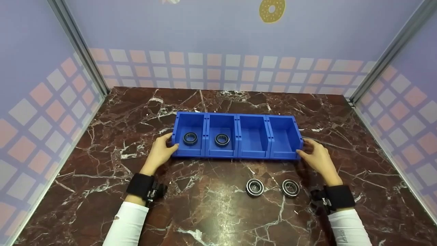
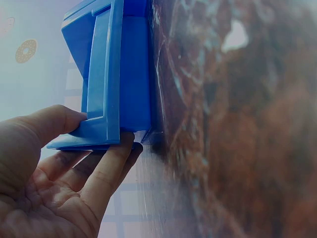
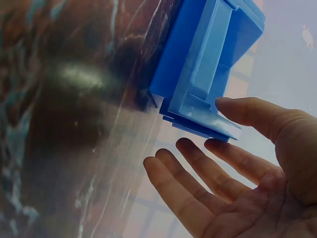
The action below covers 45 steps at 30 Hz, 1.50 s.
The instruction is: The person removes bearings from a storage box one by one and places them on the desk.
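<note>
A row of joined blue storage bins (image 1: pixel 221 154) lies on the marble table, made up of several open compartments. The left hand (image 1: pixel 161 150) grips its left end, thumb over the front corner and fingers along the outer side, as the left wrist view shows with the bin wall (image 2: pixel 134 74). At the other end the right hand (image 1: pixel 315 155) pinches the corner between thumb and index finger; in the right wrist view its other fingers (image 3: pixel 173 188) stand away from the bin. One bearing (image 1: pixel 190 143) sits in the leftmost compartment, another bearing (image 1: pixel 222 144) in the second. The two right compartments hold nothing.
Two more ring bearings lie on the table in front of the bins: one bearing (image 1: pixel 254 193) left of the other bearing (image 1: pixel 290 194). Patterned panels (image 1: pixel 218 37) enclose the table at the back and both sides, with metal posts at the corners.
</note>
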Each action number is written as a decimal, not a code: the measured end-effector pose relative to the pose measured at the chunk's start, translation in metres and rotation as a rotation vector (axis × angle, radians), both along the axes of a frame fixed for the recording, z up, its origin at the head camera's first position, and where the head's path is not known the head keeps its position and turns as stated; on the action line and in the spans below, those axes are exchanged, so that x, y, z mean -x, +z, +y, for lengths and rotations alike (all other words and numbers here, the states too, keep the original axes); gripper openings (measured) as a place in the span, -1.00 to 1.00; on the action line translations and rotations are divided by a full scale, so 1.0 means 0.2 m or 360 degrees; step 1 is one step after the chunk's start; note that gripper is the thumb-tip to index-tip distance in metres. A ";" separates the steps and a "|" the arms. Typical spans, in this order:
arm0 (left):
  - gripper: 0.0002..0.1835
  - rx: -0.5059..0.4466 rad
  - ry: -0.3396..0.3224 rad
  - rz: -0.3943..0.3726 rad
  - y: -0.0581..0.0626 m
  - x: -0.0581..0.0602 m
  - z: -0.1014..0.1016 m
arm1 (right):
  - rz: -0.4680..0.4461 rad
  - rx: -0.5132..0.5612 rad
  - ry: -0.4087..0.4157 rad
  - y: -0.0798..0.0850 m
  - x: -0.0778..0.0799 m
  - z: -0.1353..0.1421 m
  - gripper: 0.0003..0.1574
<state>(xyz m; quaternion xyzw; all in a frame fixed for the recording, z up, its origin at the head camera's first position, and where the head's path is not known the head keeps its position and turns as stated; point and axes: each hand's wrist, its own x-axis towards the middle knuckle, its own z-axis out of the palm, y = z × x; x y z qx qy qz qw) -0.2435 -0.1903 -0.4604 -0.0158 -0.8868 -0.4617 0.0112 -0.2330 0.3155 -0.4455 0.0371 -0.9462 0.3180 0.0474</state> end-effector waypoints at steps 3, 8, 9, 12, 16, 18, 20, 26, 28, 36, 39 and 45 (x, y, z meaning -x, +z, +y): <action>-0.41 -0.0010 0.0002 0.0004 0.00 0.00 0.00 | -0.0020 0.0006 -0.0001 -0.01 0.02 0.00 -0.30; -0.40 -0.0009 -0.0001 -0.0007 0.00 0.00 0.00 | -0.0070 0.0021 -0.0007 -0.02 0.05 0.00 -0.27; -0.40 -0.0007 -0.0001 -0.0009 0.00 0.00 0.00 | -0.0080 0.0024 -0.0009 -0.02 0.05 0.00 -0.26; -0.39 -0.0001 -0.0004 -0.0011 -0.01 -0.01 0.00 | -0.0108 0.0043 -0.0004 -0.03 0.07 0.00 -0.23; -0.40 0.0000 -0.0007 0.0004 -0.01 0.00 0.00 | -0.0119 0.0085 0.0007 -0.03 0.08 -0.01 -0.22; -0.40 0.0000 -0.0008 0.0006 -0.01 0.00 0.00 | -0.0110 0.0096 0.0012 -0.04 0.09 -0.01 -0.23; -0.40 0.0000 -0.0005 0.0009 -0.01 0.00 0.00 | -0.0096 0.0100 0.0016 -0.04 0.10 -0.01 -0.25; -0.39 0.0007 0.0010 0.0016 -0.01 0.01 0.00 | -0.0046 0.0079 0.0029 -0.05 0.12 -0.01 -0.38; -0.40 0.0012 0.0012 0.0017 -0.01 0.01 0.00 | -0.0032 0.0076 0.0032 -0.06 0.13 -0.01 -0.43; -0.41 0.0004 -0.0005 0.0018 0.00 0.01 0.01 | -0.0068 0.0133 0.0007 -0.06 0.16 -0.03 -0.45; -0.40 0.0009 -0.0009 0.0012 0.00 0.01 0.00 | -0.0087 0.0141 0.0004 -0.06 0.16 -0.03 -0.43; -0.39 0.0022 0.0003 -0.0003 0.00 0.00 0.00 | -0.0108 0.0139 -0.0004 -0.06 0.17 -0.03 -0.40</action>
